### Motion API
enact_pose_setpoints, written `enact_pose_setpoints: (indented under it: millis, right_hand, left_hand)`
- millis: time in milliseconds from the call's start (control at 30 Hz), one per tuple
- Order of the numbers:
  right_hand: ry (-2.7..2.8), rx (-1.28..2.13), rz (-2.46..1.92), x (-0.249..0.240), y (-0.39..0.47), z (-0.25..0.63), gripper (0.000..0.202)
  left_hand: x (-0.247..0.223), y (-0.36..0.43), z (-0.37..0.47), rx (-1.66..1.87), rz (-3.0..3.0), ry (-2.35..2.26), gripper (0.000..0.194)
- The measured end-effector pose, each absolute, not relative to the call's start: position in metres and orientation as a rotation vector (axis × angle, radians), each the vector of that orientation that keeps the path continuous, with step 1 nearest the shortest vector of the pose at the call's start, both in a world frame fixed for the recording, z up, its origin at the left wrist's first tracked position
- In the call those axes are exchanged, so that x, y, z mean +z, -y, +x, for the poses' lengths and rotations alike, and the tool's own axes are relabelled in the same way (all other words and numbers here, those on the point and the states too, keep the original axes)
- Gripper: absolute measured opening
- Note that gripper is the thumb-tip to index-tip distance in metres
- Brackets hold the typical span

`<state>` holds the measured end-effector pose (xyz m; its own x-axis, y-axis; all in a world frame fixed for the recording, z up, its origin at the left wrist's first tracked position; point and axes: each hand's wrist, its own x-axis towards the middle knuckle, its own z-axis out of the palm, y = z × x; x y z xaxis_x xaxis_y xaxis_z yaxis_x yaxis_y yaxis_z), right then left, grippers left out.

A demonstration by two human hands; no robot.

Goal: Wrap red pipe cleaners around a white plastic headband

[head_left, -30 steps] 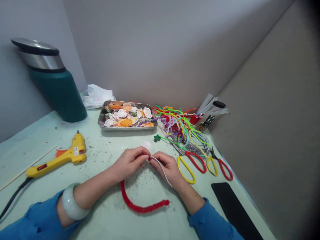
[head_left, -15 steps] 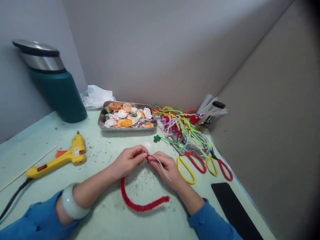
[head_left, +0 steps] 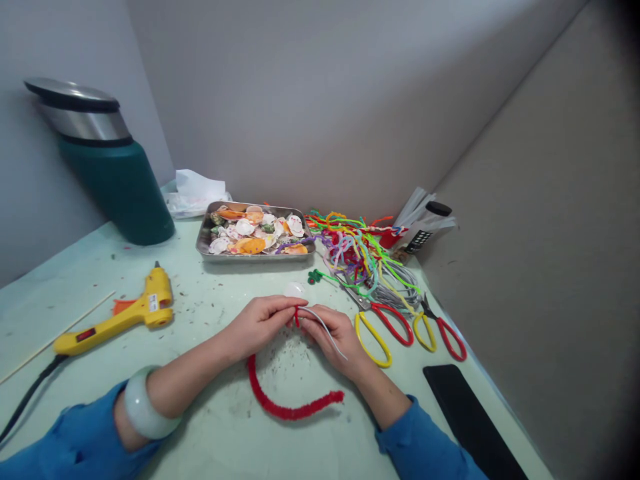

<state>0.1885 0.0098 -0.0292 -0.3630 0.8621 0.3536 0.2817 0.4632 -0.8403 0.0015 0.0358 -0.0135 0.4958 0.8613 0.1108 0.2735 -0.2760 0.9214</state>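
Note:
My left hand [head_left: 265, 319] is closed, its thumb and forefinger pinching a red pipe cleaner [head_left: 293, 411] close to a small red twist. The pipe cleaner's long tail curves below the hands toward the right. My right hand [head_left: 334, 333] is closed on a thin grey wire [head_left: 326, 323] at the same spot; the wire's free end arcs back over the fingers. Both sets of fingertips nearly meet around the join and hide part of it. Just beyond the left fingers lies a pale shell-like piece [head_left: 295, 289].
A yellow glue gun [head_left: 125, 313] and thin stick [head_left: 63, 337] lie left. Behind are a green flask [head_left: 117, 187], tissues [head_left: 197, 190], a metal tray [head_left: 255, 261] of shells and tangled pipe cleaners [head_left: 355, 250]. Two scissors [head_left: 393, 327] [head_left: 443, 330] and a black strip [head_left: 467, 420] are right.
The hanging red pipe cleaner has shifted slightly right and up. My left fingers have straightened and moved a little right, and the grey wire's free end has swung slightly right.

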Motion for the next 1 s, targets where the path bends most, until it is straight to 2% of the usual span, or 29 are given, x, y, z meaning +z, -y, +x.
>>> enact_pose_setpoints:
  millis: [300,567,1000]
  right_hand:
    - [1.810,1.026,-0.985,-0.029,-0.011,0.192,0.020]
    - [1.756,0.994,-1.038,-0.034,-0.013,0.190,0.020]
    - [1.449,1.254,-1.025,-0.032,-0.014,0.188,0.016]
  left_hand:
    - [-0.019,-0.036,0.001,0.804,2.017,-0.860,0.039]
    - [-0.025,-0.038,0.002,0.824,2.023,-0.891,0.035]
    - [-0.022,-0.038,0.000,0.752,2.172,-1.038,0.029]
